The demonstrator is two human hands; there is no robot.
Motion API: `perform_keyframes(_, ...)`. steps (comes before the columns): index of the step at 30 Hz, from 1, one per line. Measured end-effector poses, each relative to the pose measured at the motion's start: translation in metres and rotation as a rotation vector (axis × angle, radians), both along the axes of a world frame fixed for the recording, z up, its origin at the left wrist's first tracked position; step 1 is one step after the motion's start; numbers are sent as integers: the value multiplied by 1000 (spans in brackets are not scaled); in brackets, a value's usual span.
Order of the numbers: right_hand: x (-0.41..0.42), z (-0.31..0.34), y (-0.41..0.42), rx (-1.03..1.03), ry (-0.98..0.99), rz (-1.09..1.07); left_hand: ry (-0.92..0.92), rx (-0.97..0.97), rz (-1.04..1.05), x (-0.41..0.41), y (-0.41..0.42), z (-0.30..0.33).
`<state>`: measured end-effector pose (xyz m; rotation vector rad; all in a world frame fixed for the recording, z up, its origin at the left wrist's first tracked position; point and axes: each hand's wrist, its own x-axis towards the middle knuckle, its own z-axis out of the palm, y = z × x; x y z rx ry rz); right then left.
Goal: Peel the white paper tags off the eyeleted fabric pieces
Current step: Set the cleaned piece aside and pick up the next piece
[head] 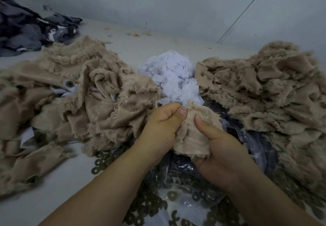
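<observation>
Bronze-coloured washers (158,206) litter the pale table (53,181) nearest the camera, some under a crinkled clear plastic bag (185,169). Above them the left hand (162,125) and right hand (220,153) both clamp one beige furry fabric piece (192,134), thumbs on its smooth backing, fingers curled behind. Its eyelet and tag are hidden. Fabric heaps (70,93) flank a mound of white paper tags (174,77). Beyond, dark cloth (26,30) lies against a grey wall (158,0).
</observation>
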<state>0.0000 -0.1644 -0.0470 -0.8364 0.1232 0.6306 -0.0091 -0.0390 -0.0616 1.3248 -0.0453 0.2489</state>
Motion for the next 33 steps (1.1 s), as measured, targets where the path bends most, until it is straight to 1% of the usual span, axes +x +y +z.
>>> perform_keyframes(2,-1,0,0,-45,-23,-5,-6,-1,-10,0,0,0)
perform_keyframes(4,0,0,0,-74,5,1,-10,-6,-21,0,-1,-2)
perform_keyframes(8,0,2,-1,-32,94,22,-36,-1,-22,1,-3,-4)
perform_keyframes(12,-1,0,1,-27,90,14,-47,66,3,2,-3,-5)
perform_keyframes(15,0,-3,1,-32,83,17,-42,73,-34,2,2,-4)
perform_keyframes(19,3,-8,-1,-68,26,38,-3,15,-101,3,6,-4)
perform_keyframes(21,3,-9,-2,-81,-68,6,-10,25,-99,4,6,-3)
perform_keyframes(23,2,-12,-3,-115,-179,-52,-44,109,-67,5,7,-6)
perform_keyframes(25,2,-14,-3,-176,-238,-108,-67,245,-55,3,6,-6)
perform_keyframes(27,2,-14,-3,-180,-238,-126,-46,290,-81,4,8,-8)
perform_keyframes(29,4,-14,-4,-152,-226,-137,-23,248,-100,6,11,-8)
perform_keyframes(31,6,-14,-5,-139,-218,-163,18,199,-58,8,13,-6)
perform_keyframes(33,8,-15,-5,-130,-205,-167,59,209,18,9,14,-5)
